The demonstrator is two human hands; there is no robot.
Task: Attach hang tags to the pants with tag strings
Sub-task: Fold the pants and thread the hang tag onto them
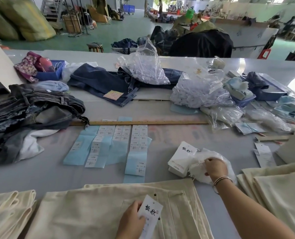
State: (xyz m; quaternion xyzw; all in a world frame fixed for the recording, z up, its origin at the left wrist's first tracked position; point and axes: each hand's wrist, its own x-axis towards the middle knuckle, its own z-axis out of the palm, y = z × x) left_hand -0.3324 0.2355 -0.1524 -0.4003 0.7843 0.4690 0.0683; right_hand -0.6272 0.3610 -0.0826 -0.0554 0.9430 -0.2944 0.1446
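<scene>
Head view, left hand (132,219) pinching hang tag (151,211)

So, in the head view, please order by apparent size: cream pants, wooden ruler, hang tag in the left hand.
1. Cream pants, largest.
2. Wooden ruler.
3. Hang tag, smallest, though nearness enlarges it.

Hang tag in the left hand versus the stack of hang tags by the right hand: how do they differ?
The hang tag is a single card, pinched by the left hand over the cream pants; the stack of hang tags is many cards lying on the table. The right hand grips a white bundle in a plastic bag beside the stack, not the stack itself. Both show the same black brush characters on white.
</scene>
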